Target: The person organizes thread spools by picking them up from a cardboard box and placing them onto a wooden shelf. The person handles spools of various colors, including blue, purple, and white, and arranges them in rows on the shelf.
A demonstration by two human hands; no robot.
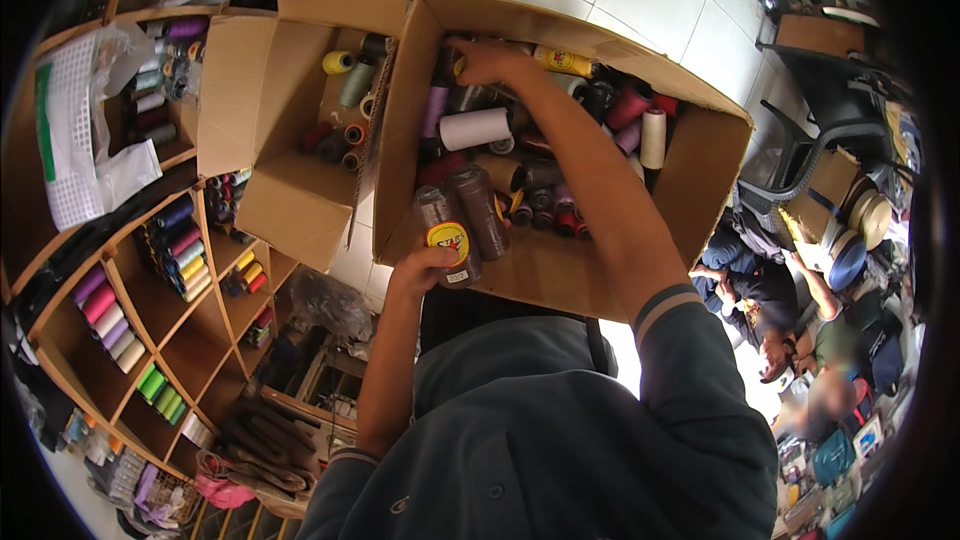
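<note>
My left hand [425, 266] is closed on a dark brown thread spool [436, 208] in clear wrap with a round yellow label. A second brown wrapped spool [482, 215] lies right against it, above the near edge of a large open cardboard box [560, 275]. My right hand [492, 63] reaches across into the far left corner of this box. Its fingers curl down among the spools, with a bit of yellow beside them; what they grip is hidden. Close by lie a large white spool [475, 129], a purple spool [434, 111] and a yellow-labelled spool [566, 61].
A smaller open carton [290, 205] with several spools stands left of the large box. Further left is a wooden cubbyhole shelf [190, 345] of coloured spools. Black chairs [815, 160] stand on the right. Two people [765, 310] are beyond, at the right.
</note>
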